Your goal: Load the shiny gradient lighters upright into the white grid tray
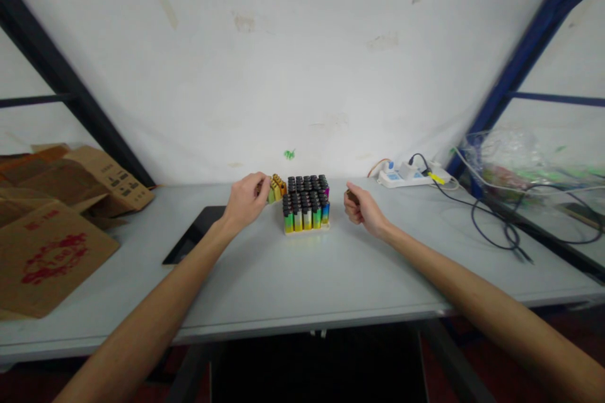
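Observation:
Many lighters (pixel 305 217) with black tops and green, yellow and blue bodies stand upright in rows on a pale tray (pixel 307 232) in the middle of the table. Just behind and left of them is a cluster of small yellow-gold pieces (pixel 276 189), too small to name. My left hand (pixel 246 200) is beside that cluster, fingers curled and pinched; a small dark bit shows at the fingertips, but I cannot tell what it is. To the right of the lighters, apart from them, my right hand (pixel 363 209) is closed, with something brownish partly hidden in its fingers.
A black tablet-like slab (pixel 196 233) lies under my left forearm's line. Cardboard boxes (pixel 61 252) fill the left side. At the back right sit a white power strip (pixel 406 174), black cables (pixel 505 239) and clear plastic wrap (pixel 505 151). Frame posts flank the table (pixel 302 289).

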### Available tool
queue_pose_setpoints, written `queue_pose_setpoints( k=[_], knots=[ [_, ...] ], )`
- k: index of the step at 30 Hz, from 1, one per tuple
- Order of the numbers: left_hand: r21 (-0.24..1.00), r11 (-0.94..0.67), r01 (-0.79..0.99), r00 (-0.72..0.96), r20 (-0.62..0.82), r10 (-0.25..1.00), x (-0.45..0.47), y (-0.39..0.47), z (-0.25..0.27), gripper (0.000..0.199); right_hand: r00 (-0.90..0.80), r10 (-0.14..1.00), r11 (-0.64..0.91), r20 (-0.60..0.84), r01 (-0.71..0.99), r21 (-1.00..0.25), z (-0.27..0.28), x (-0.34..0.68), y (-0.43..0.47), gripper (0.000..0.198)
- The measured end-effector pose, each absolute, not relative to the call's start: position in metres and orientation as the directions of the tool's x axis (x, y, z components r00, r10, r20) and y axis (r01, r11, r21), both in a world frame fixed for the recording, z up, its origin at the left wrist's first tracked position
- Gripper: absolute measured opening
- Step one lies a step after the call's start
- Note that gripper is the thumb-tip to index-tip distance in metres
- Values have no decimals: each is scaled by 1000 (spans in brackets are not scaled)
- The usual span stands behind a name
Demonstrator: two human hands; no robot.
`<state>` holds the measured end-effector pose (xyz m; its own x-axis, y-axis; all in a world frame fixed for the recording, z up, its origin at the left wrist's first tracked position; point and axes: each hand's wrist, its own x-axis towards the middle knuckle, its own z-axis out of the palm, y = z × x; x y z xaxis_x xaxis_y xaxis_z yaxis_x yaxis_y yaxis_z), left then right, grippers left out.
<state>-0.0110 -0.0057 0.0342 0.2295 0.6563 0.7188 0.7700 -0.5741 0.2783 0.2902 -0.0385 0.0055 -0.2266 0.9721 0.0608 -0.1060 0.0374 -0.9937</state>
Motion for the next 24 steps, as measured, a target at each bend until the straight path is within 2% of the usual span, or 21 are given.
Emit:
queue_pose_setpoints(
  k=[6,12,18,24],
  knots=[
    [295,-574,764,224,713,665,-10,-8,35,27,-183,982,29,53,-133,-991,8,286,-43,41],
    [316,-578,752,218,709,671,-11,-7,35,25,-247,969,-15,24,-155,-988,8,288,-43,28],
    [281,-567,774,238,701,672,-11,-6,35,28,-311,950,-48,10,-179,-983,6,290,-40,36],
    [263,-549,793,241,693,680,-13,-6,34,29,-357,934,-44,6,-133,-990,-1,292,-37,54]
  ],
)
